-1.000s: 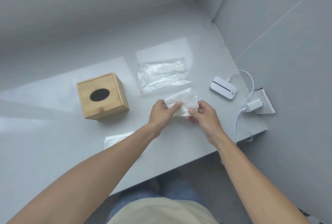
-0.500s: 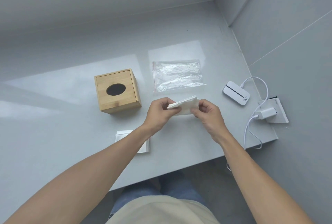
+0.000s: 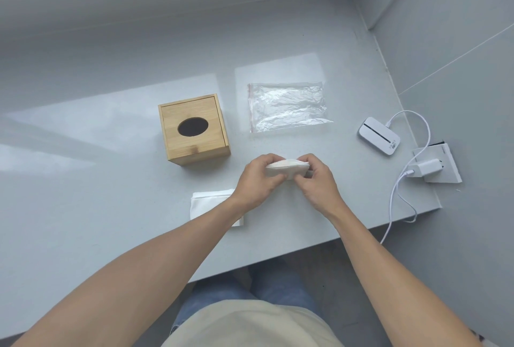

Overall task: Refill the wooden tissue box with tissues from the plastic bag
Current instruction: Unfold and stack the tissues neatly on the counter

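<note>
A folded stack of white tissues is held above the grey table between both hands. My left hand grips its left end and my right hand pinches its right end. The wooden tissue box, with a dark oval hole in its lid, stands to the left beyond the hands. A clear plastic bag lies flat and looks empty behind the hands. Another pile of white tissues lies on the table, partly hidden under my left forearm.
A white pocket device with a cable lies at the right. A white charger sits in a wall socket plate near the table's right edge. Grey walls close the back and right sides.
The tissues were spread out flat a second ago; both hands have since pressed them into a tighter stack, edge up. The view has shifted left, so everything sits further right in frame.
</note>
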